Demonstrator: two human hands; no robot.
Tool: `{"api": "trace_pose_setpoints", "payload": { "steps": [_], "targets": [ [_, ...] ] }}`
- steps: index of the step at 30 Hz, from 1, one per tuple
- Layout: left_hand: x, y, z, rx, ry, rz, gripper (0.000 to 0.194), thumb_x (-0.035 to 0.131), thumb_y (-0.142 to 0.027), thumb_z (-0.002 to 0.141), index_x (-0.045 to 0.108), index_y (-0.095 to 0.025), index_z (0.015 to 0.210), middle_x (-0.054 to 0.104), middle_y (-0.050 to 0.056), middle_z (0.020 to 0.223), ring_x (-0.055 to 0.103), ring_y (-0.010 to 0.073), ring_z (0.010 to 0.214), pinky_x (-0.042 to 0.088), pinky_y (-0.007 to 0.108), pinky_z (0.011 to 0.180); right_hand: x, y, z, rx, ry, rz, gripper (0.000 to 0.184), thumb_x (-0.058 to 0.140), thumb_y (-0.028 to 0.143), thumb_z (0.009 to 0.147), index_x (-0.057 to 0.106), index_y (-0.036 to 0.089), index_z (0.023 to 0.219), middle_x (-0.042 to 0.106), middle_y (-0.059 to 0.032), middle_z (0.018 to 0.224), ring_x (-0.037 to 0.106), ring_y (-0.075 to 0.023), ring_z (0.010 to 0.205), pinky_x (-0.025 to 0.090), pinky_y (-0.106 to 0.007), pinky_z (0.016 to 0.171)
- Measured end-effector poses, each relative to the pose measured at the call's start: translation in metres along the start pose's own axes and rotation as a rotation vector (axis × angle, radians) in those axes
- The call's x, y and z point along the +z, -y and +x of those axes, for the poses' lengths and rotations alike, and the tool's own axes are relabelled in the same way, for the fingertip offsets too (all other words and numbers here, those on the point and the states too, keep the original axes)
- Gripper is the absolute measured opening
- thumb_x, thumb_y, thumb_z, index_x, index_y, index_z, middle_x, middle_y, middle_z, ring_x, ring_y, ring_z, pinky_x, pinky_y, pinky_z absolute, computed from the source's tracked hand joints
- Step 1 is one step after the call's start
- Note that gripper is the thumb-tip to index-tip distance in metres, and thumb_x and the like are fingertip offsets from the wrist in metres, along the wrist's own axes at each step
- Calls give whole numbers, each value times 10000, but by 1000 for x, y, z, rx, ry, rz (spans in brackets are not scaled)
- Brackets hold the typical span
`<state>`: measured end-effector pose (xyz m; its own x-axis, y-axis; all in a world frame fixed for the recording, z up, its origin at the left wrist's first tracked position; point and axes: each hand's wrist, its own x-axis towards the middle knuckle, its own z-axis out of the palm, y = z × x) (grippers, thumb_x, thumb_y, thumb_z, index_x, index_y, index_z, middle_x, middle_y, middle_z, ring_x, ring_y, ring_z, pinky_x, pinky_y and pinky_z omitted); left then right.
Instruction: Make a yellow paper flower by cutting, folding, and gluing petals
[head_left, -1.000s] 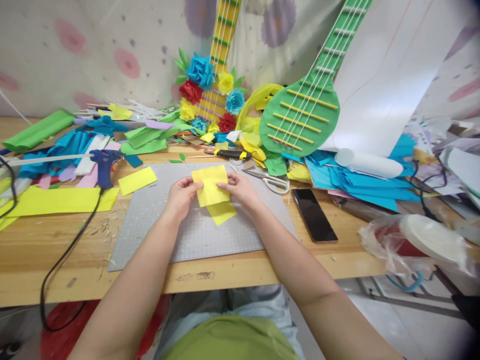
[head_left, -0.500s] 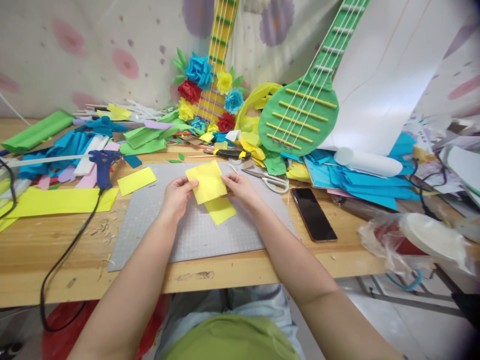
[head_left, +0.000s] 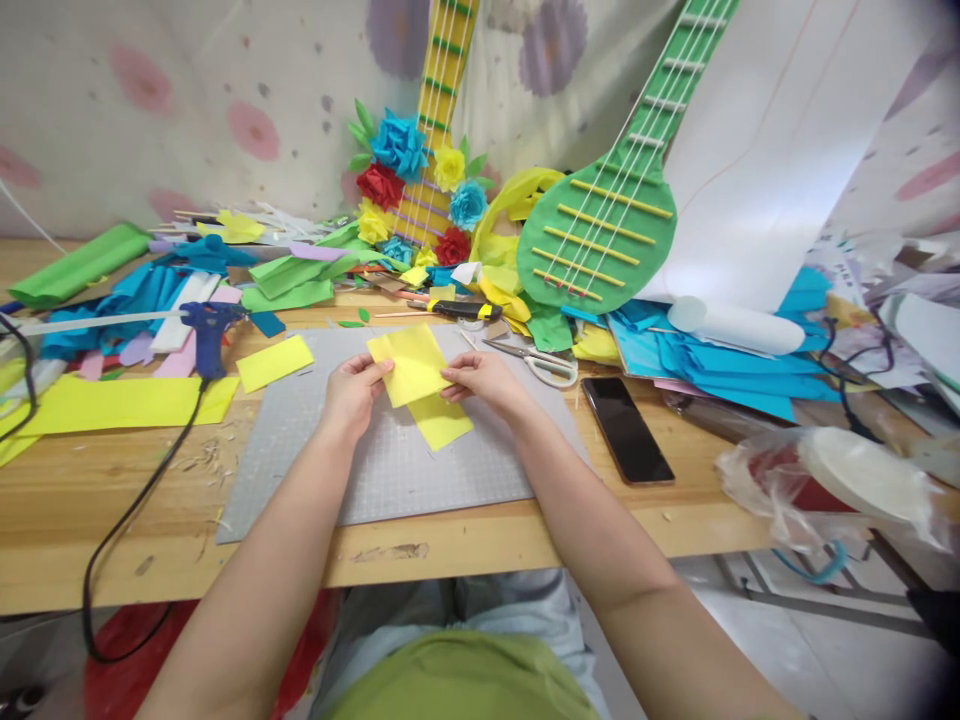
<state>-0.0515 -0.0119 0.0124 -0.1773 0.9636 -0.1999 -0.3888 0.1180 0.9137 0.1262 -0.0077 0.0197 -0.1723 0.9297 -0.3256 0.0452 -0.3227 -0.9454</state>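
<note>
A square of yellow paper [head_left: 409, 364] is held up between my two hands above the grey cutting mat [head_left: 300, 450]. My left hand [head_left: 355, 390] pinches its left edge, thumb on the face of the sheet. At the lower right edge, my right hand [head_left: 480, 378] pinches it too. A second yellow piece [head_left: 441, 424] lies on the mat below, partly covered by the held sheet. Another yellow rectangle [head_left: 276, 363] rests across the mat's upper left corner. Scissors [head_left: 547, 368] with pale handles lie just beyond my right hand.
A blue glue gun [head_left: 210, 335] with a trailing black cord stands at the left. To the right lies a phone [head_left: 628, 430]. A yellow-handled cutter [head_left: 457, 309] is behind the mat. Paper-flowered yellow and green model instruments [head_left: 600, 235] lean at the back among scraps.
My right hand has slid slightly down and left along the right edge of the yellow square. The sheet has tilted a little; my left hand is nearly still.
</note>
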Motion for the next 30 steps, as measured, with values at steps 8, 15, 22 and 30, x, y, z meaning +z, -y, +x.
{"api": "trace_pose_setpoints", "payload": {
  "steps": [8, 15, 22, 30],
  "targets": [
    [-1, 3, 2, -17, -5, 1, 270, 746, -170, 451, 654, -109, 698, 677, 47, 728, 608, 138, 660, 485, 280, 696, -10, 5, -6, -6, 90, -26, 115, 670, 158, 708, 562, 122, 688, 649, -35, 545, 633, -114, 515, 530, -191, 503],
    [-3, 5, 2, -22, 33, 21, 284, 749, -181, 466, 650, -111, 723, 677, 56, 755, 617, 152, 699, 482, 289, 723, -18, 4, -6, -10, 118, -108, 174, 715, 217, 662, 577, 131, 724, 663, -44, 599, 640, -137, 546, 531, -228, 512],
    [0, 4, 0, -30, 65, 28, 295, 766, -180, 453, 652, -110, 715, 671, 35, 702, 608, 130, 640, 484, 262, 670, -5, 2, 1, -90, -107, -73, 273, 605, 413, 750, 607, 140, 754, 670, -80, 792, 606, -95, 570, 498, -200, 507],
    [-1, -7, -9, -136, 338, -77, 325, 753, -204, 500, 663, -152, 808, 690, 35, 775, 636, 153, 687, 498, 261, 669, 1, -8, 3, -4, 211, 246, 340, 577, 470, 757, 629, 142, 830, 682, -73, 810, 619, -108, 639, 508, -223, 617]
  ]
}}
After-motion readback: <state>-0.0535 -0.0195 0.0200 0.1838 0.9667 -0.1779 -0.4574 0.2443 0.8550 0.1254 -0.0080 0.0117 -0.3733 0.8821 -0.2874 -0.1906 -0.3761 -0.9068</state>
